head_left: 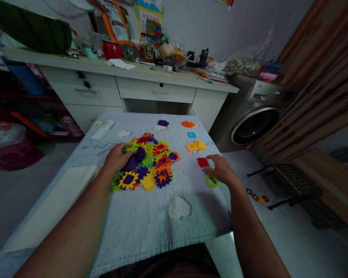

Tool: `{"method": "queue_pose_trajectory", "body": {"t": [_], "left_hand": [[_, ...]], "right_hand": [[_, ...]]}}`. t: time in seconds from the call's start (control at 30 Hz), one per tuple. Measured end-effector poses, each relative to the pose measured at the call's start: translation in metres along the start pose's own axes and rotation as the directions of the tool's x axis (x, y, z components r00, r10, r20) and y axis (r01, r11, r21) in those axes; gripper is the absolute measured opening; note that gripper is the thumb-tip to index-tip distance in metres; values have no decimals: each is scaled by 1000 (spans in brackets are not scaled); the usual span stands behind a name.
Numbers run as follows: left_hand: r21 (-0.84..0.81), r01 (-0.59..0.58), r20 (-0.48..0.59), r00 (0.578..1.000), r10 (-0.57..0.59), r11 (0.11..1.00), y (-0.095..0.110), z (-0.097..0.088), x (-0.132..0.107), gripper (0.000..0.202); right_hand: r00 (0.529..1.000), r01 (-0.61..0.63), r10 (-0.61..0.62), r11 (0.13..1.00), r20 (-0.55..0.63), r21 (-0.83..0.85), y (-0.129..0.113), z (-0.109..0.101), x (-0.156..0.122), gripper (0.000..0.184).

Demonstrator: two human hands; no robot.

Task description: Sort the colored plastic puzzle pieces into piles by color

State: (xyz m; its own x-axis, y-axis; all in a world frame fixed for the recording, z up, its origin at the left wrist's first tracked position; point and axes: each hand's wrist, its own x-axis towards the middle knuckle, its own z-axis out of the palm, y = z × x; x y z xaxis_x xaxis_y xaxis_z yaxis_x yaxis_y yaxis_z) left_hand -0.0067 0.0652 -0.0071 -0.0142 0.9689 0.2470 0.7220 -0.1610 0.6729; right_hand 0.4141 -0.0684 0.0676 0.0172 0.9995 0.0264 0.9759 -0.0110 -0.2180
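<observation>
A heap of colourful interlocking plastic pieces (147, 156) with toothed edges lies mid-table. At its left side rests my left hand (117, 157), thumb and fingers apart, touching the outer pieces; I make out nothing held. To the right, a red interlocking piece (202, 162) lies flat, its right end between the thumb and fingers of my right hand (220, 170). Just below that hand is a green frame-shaped piece (211, 180), partly covered. Farther up the same side are yellow pieces (196, 146), a blue piece (191, 134) and orange pieces (188, 124). Purple pieces (162, 122) lie at the back.
A pale patterned cloth (150, 227) covers the table. Along its left lie a long white board (55, 204) and a small white box (102, 130). Behind stands a cluttered white desk (89, 90), with a washing machine (249, 112) to its right. Several frame-shaped pieces (255, 197) lie on the floor.
</observation>
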Motion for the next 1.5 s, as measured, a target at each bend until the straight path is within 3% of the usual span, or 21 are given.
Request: {"method": "queue_pose_trajectory", "body": {"t": [0.17, 0.33, 0.5, 0.67, 0.9, 1.13, 1.27, 1.37, 1.5], "left_hand": [[6, -3, -7, 1000, 3, 1000, 3, -1, -1, 42], [14, 8, -8, 1000, -7, 1000, 5, -2, -1, 40], [-28, 2, -27, 1000, -3, 1000, 7, -3, -2, 38], [-82, 7, -101, 995, -16, 997, 9, -6, -4, 36], [-134, 40, -92, 994, -53, 990, 9, -5, -6, 39], [39, 39, -44, 998, -37, 998, 18, -13, -7, 43], [222, 78, -7, 997, -78, 972, 36, -24, -7, 49], [335, 81, 50, 993, -104, 939, 46, -31, -5, 58], [412, -5, 150, 987, -63, 911, 49, -36, -7, 66]], "right_hand": [[999, -41, 41, 999, 14, -34, -7, 17, 24, 43], [1000, -26, 26, 999, 7, 43, -2, 22, 26, 43], [998, -69, 69, 990, 6, 125, 11, 9, 8, 51], [995, -92, 89, 993, 44, 70, 26, 7, -22, 43], [995, -80, 74, 992, 65, 95, 24, 8, -43, 41], [992, -67, 54, 992, 114, 108, 18, 1, -49, 43], [999, 18, -25, 988, 41, 156, -4, -7, -38, 40], [986, 160, -167, 960, 12, 231, -41, -9, -20, 40], [937, 341, -347, 900, -29, 271, -95, 1, 10, 36]]}}
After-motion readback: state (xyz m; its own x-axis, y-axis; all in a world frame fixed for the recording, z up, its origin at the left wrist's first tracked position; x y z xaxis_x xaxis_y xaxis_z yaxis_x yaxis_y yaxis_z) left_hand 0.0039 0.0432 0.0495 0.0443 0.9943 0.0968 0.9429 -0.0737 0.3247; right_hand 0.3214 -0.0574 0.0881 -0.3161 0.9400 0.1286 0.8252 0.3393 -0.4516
